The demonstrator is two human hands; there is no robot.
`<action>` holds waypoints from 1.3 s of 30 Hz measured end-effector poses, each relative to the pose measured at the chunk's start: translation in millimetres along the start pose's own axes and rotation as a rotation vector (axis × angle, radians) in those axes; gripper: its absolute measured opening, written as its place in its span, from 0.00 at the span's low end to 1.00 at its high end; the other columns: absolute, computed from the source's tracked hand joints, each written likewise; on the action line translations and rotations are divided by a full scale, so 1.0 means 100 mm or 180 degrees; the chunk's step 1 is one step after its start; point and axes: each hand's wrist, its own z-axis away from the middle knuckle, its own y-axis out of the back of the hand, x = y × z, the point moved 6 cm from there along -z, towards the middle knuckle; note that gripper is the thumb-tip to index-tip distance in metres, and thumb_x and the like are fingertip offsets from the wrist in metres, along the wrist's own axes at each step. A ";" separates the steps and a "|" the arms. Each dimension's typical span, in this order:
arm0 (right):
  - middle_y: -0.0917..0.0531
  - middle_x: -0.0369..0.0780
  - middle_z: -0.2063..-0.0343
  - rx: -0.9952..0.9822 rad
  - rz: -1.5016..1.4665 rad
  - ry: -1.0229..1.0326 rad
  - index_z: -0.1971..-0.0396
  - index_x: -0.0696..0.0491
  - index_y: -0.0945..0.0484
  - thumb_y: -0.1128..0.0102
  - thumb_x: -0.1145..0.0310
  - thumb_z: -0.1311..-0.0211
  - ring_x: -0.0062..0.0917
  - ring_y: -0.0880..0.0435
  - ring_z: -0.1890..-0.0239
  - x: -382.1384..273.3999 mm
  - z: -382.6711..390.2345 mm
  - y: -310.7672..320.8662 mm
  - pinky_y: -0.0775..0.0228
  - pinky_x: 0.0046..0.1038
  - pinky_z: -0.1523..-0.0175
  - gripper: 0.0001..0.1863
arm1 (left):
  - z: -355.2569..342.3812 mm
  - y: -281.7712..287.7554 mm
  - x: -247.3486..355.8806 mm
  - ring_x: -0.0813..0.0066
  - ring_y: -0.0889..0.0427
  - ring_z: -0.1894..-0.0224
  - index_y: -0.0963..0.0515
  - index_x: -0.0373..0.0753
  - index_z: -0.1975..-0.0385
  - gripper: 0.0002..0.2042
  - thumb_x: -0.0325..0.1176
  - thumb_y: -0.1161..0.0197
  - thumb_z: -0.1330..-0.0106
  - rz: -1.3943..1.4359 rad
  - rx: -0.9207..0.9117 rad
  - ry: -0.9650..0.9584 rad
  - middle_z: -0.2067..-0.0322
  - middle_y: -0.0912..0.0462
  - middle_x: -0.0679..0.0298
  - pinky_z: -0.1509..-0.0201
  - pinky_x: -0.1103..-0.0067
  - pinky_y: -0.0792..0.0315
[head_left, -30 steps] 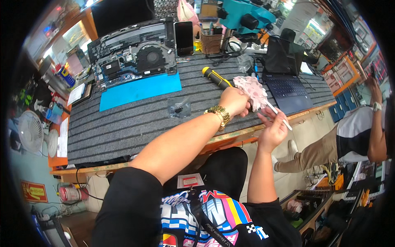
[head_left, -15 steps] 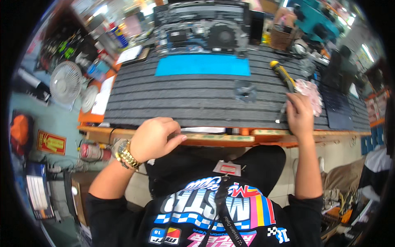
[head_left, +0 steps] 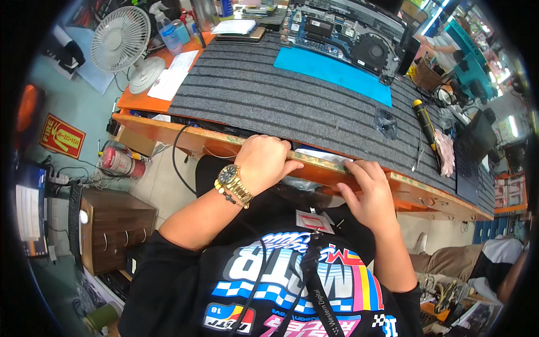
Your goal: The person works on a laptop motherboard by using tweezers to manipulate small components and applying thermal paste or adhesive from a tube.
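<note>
My left hand, with a gold watch at its wrist, grips the top edge of a wooden drawer front under the worktable. To its right, my right hand hooks its fingers over that edge, thumb apart. The drawer is slightly pulled out, showing pale items inside. Above it on a ribbed grey mat are a small plastic bag, a yellow-black screwdriver, tweezers and a crumpled pink cloth.
An opened laptop stands behind a blue pad. A fan, bottles and papers crowd the left. A dark laptop sits right. Below are a red extinguisher and small cabinet. Another person is at lower right.
Both hands have left the pink cloth and white stick at the right and moved to the drawer edge, which they now hold. The view has swung left.
</note>
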 end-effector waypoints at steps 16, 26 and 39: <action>0.15 0.47 0.62 -0.1403 -0.0127 -0.0790 0.54 0.55 0.16 0.30 0.67 0.38 0.47 0.13 0.56 0.09 0.13 -0.17 0.20 0.46 0.53 0.14 | -0.03 0.17 0.46 0.56 0.16 0.69 0.20 0.40 0.67 0.11 0.38 0.27 0.36 0.0628 -0.0509 -0.1451 0.69 0.19 0.58 0.65 0.65 0.22; 0.21 0.48 0.50 -0.1609 0.0642 -0.0331 0.45 0.56 0.29 0.19 0.67 0.53 0.45 0.16 0.48 0.17 0.04 -0.60 0.18 0.42 0.46 0.36 | -0.01 -0.43 0.29 0.54 0.13 0.61 0.27 0.40 0.48 0.24 0.34 0.25 0.42 -0.0784 -0.1747 -0.1203 0.56 0.22 0.52 0.61 0.65 0.16; 0.15 0.50 0.63 -0.2065 -0.0746 -0.0586 0.60 0.58 0.20 0.31 0.64 0.35 0.48 0.15 0.54 -0.04 0.17 -0.11 0.21 0.44 0.50 0.13 | -0.08 0.05 0.30 0.58 0.15 0.59 0.26 0.41 0.58 0.22 0.35 0.21 0.50 -0.0413 -0.0612 -0.1631 0.60 0.23 0.59 0.60 0.66 0.18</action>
